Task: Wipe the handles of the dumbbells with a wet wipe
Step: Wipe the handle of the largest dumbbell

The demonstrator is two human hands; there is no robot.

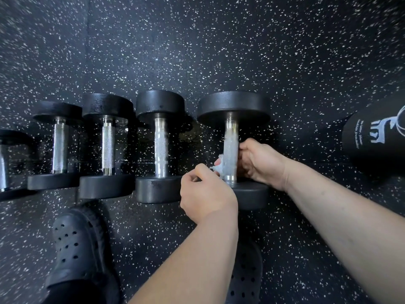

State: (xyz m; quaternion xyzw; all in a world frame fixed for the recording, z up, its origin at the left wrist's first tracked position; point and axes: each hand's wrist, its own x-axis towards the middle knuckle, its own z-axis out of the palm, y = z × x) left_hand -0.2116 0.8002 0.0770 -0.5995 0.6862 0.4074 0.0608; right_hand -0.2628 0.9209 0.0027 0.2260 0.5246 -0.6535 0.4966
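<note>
**Both hands at the rightmost dumbbell, wipe against its handle**

Nearest to me, along the bottom of the frame, two black perforated clogs stand on the speckled rubber floor (219,51). The left clog (76,249) is in the lower left. The right clog (245,279) is at bottom centre, partly hidden under the left forearm. Two bare forearms reach in, one from the bottom edge and one from the lower right, and meet just right of centre.

The left hand (208,194) has its fingers curled and pinches the near end of a small, crumpled wet wipe (219,166). The wipe lies against the left side of the handle (231,148) of the rightmost dumbbell (233,106), close to the handle's lower end. The right hand (260,163) comes in from the right and curls round this same handle from beneath. One fingertip (217,161) shows on the handle's left side, touching the wipe. The dumbbell's near head is partly covered by the left hand, and its far head sits above, in the middle of the frame.

To the left the row runs on, each dumbbell lying with its handle pointing up the frame. A second dumbbell (161,148) is just beside the first. A third dumbbell (107,145) and a fourth dumbbell (59,145) are pressed close together. A fifth dumbbell (4,163) is cut off by the left edge.

Farther off, at the right edge, a black cylinder (377,137) lies on its side. Its white print is too blurred to read.
</note>
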